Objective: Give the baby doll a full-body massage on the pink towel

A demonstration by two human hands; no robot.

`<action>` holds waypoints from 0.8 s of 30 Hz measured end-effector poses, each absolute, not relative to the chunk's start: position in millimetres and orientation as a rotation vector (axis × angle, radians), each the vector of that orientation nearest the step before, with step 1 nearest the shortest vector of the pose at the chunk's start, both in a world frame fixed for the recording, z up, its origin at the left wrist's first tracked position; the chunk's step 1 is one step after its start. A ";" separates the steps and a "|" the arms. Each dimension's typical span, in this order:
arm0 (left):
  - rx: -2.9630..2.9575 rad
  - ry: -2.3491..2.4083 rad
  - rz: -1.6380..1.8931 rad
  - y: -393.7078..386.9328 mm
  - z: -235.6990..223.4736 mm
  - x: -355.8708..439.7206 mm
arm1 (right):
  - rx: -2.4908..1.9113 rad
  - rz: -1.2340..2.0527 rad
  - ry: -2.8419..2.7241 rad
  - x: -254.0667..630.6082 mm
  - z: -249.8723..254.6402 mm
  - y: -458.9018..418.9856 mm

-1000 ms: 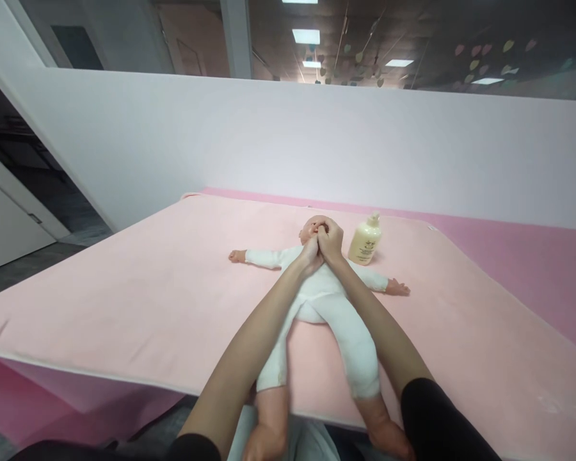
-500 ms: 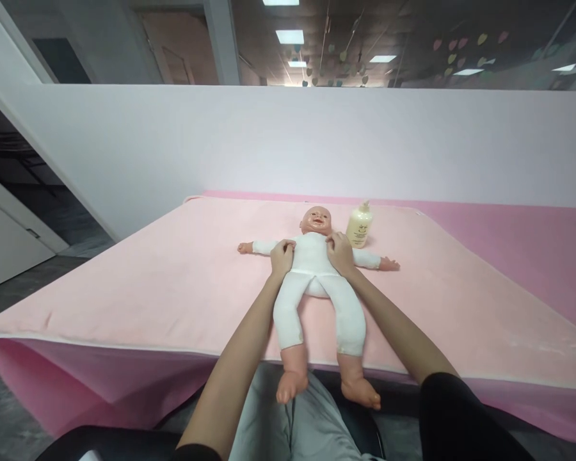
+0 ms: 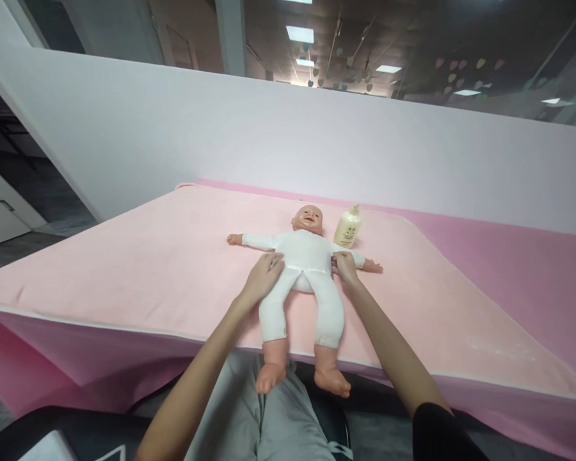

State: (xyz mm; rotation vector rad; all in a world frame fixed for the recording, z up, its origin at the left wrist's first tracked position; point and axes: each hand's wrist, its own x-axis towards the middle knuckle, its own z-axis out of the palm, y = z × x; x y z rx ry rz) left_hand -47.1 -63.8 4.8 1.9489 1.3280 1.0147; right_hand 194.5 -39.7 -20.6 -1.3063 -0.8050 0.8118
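Doll [image 3: 310, 261] supine; cloth torso [image 3: 307, 246] probably soft, light, head [image 3: 308, 219] likely stiffer; best held by both sides; left hand [image 3: 265, 275], right hand [image 3: 347, 268] there, fingers bent, whether gripping cannot tell.

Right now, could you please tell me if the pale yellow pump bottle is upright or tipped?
Upright: the pale yellow pump bottle stands base-down on the pale pink cloth, its pump head topmost.
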 end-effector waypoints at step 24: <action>1.953 1.499 1.508 -242.0 -10.7 -58.7 | -1.091 0.852 -0.229 258.2 0.4 -34.0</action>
